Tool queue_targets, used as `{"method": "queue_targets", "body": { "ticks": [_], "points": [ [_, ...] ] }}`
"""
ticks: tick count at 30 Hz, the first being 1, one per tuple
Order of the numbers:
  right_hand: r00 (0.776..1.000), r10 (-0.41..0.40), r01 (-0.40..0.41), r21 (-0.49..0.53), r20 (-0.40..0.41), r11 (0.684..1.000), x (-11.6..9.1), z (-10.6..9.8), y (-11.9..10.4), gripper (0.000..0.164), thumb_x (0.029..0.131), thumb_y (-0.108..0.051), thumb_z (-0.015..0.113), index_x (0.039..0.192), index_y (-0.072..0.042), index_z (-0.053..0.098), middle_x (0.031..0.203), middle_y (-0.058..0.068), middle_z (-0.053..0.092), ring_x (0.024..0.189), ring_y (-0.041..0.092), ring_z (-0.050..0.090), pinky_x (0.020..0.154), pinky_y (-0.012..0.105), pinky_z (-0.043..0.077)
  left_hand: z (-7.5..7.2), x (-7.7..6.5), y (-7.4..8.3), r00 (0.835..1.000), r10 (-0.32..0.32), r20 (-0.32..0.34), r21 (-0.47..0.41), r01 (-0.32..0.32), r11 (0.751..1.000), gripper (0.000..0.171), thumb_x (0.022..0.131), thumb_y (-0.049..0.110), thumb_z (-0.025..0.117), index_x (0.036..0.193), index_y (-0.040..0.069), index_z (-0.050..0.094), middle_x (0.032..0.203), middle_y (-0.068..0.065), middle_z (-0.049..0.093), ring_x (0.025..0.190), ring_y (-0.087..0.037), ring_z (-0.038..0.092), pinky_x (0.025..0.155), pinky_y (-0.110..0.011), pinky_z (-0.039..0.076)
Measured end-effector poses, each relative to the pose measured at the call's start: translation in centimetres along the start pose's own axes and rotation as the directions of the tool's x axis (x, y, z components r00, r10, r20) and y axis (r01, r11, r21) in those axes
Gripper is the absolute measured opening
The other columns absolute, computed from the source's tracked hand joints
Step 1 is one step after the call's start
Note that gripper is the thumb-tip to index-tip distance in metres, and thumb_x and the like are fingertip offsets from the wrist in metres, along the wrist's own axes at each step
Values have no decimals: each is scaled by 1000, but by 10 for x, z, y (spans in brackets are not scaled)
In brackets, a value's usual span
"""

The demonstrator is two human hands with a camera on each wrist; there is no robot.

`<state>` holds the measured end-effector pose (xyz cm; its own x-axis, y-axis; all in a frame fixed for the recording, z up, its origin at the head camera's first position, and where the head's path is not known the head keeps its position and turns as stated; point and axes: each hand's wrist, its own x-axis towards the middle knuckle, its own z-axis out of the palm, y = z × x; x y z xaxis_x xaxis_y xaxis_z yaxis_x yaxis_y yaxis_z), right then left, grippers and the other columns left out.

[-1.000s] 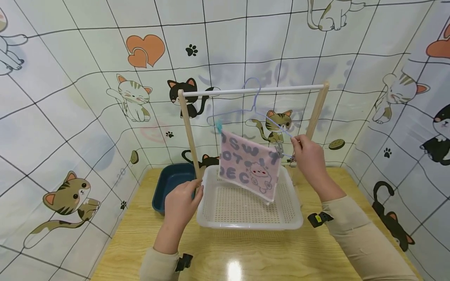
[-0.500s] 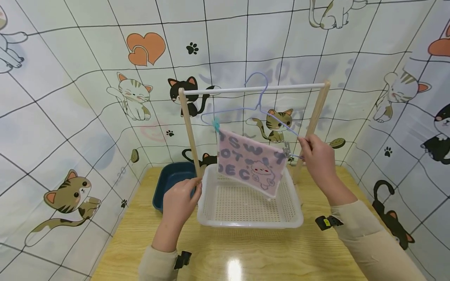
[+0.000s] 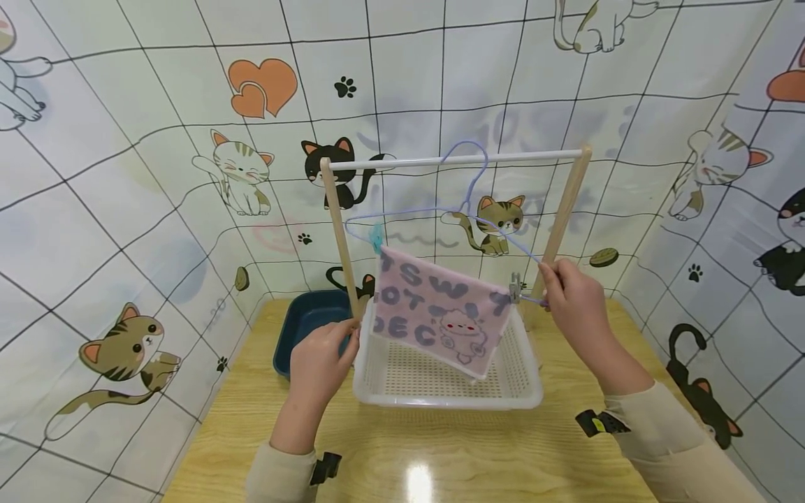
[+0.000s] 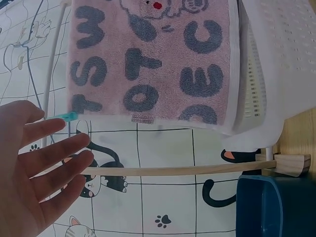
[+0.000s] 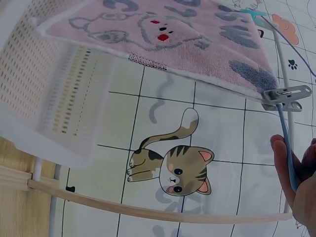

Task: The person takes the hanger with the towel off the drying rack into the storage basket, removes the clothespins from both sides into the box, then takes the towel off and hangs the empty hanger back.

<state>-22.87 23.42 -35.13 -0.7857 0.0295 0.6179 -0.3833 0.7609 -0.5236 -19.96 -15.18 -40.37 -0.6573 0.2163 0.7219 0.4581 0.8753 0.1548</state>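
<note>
My right hand (image 3: 575, 300) pinches the right end of a lilac wire hanger (image 3: 470, 192). The hanger's hook arches above the white rail (image 3: 534, 157) of a small wooden rack, its tip overlapping the rail. From the hanger slants a pink towel (image 3: 434, 300) with grey letters and a bear, lower on its right. A teal clip (image 3: 376, 238) grips its left corner and a grey clip (image 5: 286, 96) its right. My left hand (image 3: 321, 353) is beside the rack's left post (image 3: 339, 230); the left wrist view shows its fingers (image 4: 54, 153) spread and fairly straight, with nothing between them.
Below the towel, a white perforated basket (image 3: 446, 402) stands on the wooden table (image 3: 377, 454). A dark blue bin (image 3: 308, 311) sits to its left. Behind hangs a cat-print wall covering (image 3: 409, 77), and the rack's right post (image 3: 566, 202) rises near my right hand.
My right hand has moved right and down with the hanger. The towel and clips now hang lower and look larger. My left hand has hardly moved.
</note>
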Motion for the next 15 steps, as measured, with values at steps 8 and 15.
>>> {"method": "queue_targets", "body": {
  "ticks": [8, 15],
  "points": [
    [999, -34, 34, -14, 18, 999, -14, -4, -3, 25, 103, -24, 50, 87, -6, 54, 61, 2, 55, 51, 13, 54, 41, 26, 40, 4, -2, 0, 999, -4, -34, -25, 3, 1000, 14, 89, 16, 69, 100, 11, 75, 88, -2, 73, 73, -20, 68, 50, -35, 51],
    [995, -104, 104, -26, -11, 994, -23, -5, 2, 18, 101, -16, 55, 86, -7, 56, 59, -1, 54, 48, 11, 53, 40, 24, 39, 7, -3, -3, 999, -5, -53, -44, 2, 999, 20, 90, 17, 68, 107, 9, 72, 92, -3, 72, 73, -17, 67, 53, -35, 52]
  ]
}}
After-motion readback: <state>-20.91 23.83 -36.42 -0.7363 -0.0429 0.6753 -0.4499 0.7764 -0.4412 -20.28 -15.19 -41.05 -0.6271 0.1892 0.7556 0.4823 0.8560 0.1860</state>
